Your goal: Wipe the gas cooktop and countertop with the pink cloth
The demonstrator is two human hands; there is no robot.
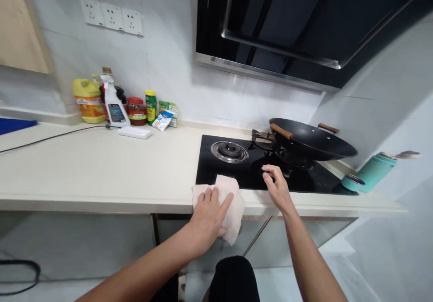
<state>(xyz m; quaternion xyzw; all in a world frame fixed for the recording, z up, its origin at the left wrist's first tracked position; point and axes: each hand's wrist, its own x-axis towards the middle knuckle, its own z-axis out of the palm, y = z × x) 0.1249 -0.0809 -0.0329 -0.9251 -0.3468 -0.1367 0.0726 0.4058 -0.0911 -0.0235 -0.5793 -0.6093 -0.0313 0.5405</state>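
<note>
A: Where is the cloth (235, 218), and how will it handle?

B: It lies over the front edge of the bench (101, 166), its upper part reaching onto the hob (250, 178) and its lower part hanging down; it looks light, soft and limp, unlikely to break, though a loose fold could slide off that edge

A: Where is the best hold?

B: Near the middle, probably, with the fingers laid flat; a pinch at one corner would likely let it bunch

A: And the hands?

B: The left hand (205, 223) is palm down on the cloth, fingers spread, pressing rather than gripping; the right hand (279, 191) is over the hob, fingers loosely curled, a gap to the thumb and nothing seen in them; whether they touch the hob, one cannot tell

A: Farther out?

B: A bare burner (230, 152) on the hob's left; a wok (318, 139) on its right; well to the left, a spray bottle (115, 105) near the wall (169, 58)
</note>
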